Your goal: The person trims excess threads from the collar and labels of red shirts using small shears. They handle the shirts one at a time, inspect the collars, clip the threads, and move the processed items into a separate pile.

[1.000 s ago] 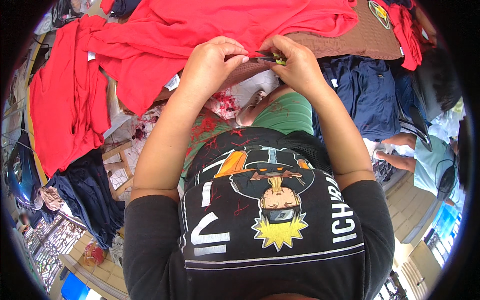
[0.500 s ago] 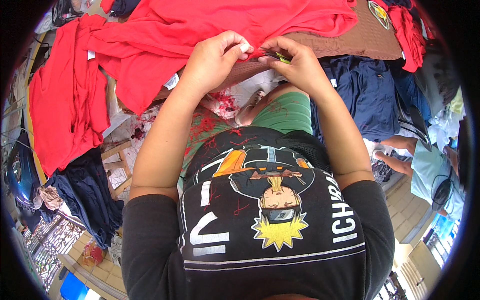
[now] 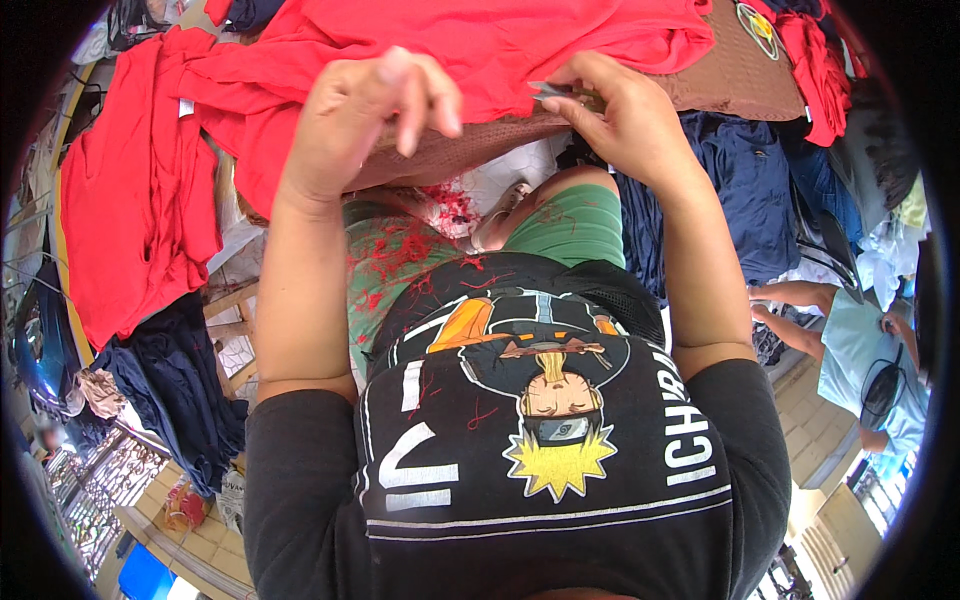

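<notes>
A red garment [image 3: 490, 45] lies spread over the brown padded surface [image 3: 735, 80] in front of me. Over its near edge, my left hand [image 3: 365, 120] is raised with its fingers apart, slightly blurred and holding nothing. My right hand [image 3: 635, 120] grips a small pair of thread snips [image 3: 549, 91] between thumb and fingers. The metal tips point left, close to the red cloth; the rest is hidden in the hand. Red thread scraps [image 3: 395, 250] litter my green shorts and black shirt.
Another red garment [image 3: 135, 190] hangs at the left above dark blue clothes [image 3: 175, 390]. More dark blue clothing [image 3: 715, 190] lies to the right. At the far right is another person in light blue [image 3: 860, 370]. A looped cord [image 3: 757, 30] rests on the padded surface.
My left hand has let go of the red cloth and moved left, its fingers spreading. The garment's near edge has shifted away, baring more brown padding. My right hand has drawn slightly right with the snips.
</notes>
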A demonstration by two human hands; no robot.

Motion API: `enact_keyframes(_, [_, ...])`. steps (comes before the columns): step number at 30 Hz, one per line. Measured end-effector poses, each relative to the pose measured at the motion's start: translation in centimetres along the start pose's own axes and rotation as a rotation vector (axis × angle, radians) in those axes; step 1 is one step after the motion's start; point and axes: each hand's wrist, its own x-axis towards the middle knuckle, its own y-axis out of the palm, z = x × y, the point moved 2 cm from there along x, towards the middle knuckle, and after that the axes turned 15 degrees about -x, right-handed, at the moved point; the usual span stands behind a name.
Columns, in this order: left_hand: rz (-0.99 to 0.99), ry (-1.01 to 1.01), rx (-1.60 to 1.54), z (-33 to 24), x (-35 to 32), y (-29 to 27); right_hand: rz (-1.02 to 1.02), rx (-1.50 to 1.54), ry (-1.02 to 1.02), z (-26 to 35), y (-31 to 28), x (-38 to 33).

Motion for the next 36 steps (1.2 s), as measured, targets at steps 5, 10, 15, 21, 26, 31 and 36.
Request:
enact_keyframes(5, [-0.31,-0.224,0.867,2.3,-0.4,0.8,-0.118,0.249,-0.043,0.4,2.4,-0.6])
enact_keyframes(10, [-0.321,-0.005,1.479,6.0,-1.3,0.8,-0.057,0.249,0.056,0.1,4.6,-0.7])
enact_keyframes(15, [-0.406,0.039,1.392,6.3,-1.8,0.2,-0.023,0.275,0.069,0.0,4.7,-0.7])
enact_keyframes(21, [-0.221,-0.399,0.972,3.0,-3.1,1.6,0.051,0.211,0.118,0.1,4.5,-1.2])
enact_keyframes(26, [-0.113,-0.689,0.879,1.0,-3.8,2.8,0.048,0.242,0.102,-0.4,4.6,-1.4])
enact_keyframes(31, [-0.405,-0.056,1.366,2.3,-2.0,2.3,-0.027,0.254,0.078,-0.3,4.1,-1.3])
enact_keyframes(36, [-0.483,-0.103,1.37,5.1,-2.9,1.1,0.034,0.209,0.106,-0.1,3.8,-1.5])
